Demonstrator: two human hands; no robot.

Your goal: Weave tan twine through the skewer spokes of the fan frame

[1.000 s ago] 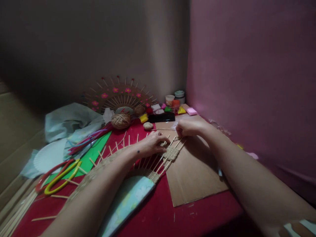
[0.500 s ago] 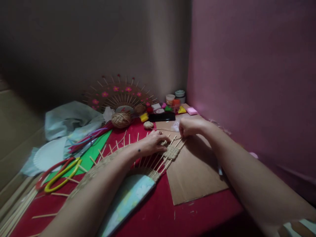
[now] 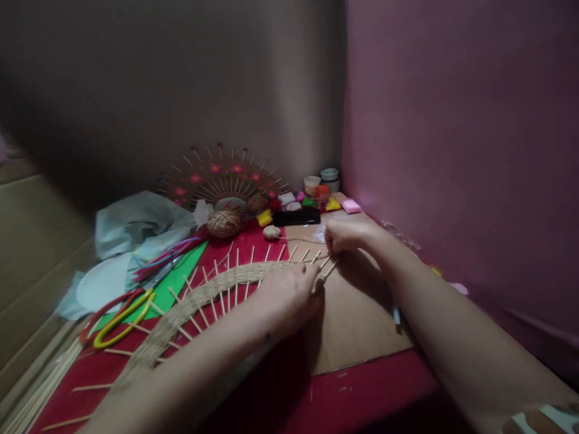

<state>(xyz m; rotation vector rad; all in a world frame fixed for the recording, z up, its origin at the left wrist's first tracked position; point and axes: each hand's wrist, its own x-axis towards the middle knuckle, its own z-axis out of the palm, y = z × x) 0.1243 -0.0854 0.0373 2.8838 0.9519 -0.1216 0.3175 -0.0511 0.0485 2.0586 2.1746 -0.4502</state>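
A half-round woven fan of thin sticks, with a band of tan twine (image 3: 226, 279) through them, lies across the front of the table. My left hand (image 3: 292, 294) is closed around the band's right end, fingers curled over the sticks there. Just beyond it, my right hand (image 3: 346, 236) is a closed fist at the tips of the last sticks, pinching the twine. From a small twine ball (image 3: 272, 232) a strand runs rightward to this hand. My left hand and forearm hide the lower middle of the fan.
A cardboard sheet (image 3: 362, 337) lies under my hands on the red cloth (image 3: 271, 386). At left are red and yellow-handled scissors (image 3: 147, 304), green paper (image 3: 181, 271) and a larger twine ball (image 3: 225, 222). A black phone (image 3: 296, 217) and a finished flowered fan (image 3: 215, 169) stand behind.
My left hand has moved right and nearer, from resting open on the sticks to gripping the band's right end. My right hand has stayed nearly in place.
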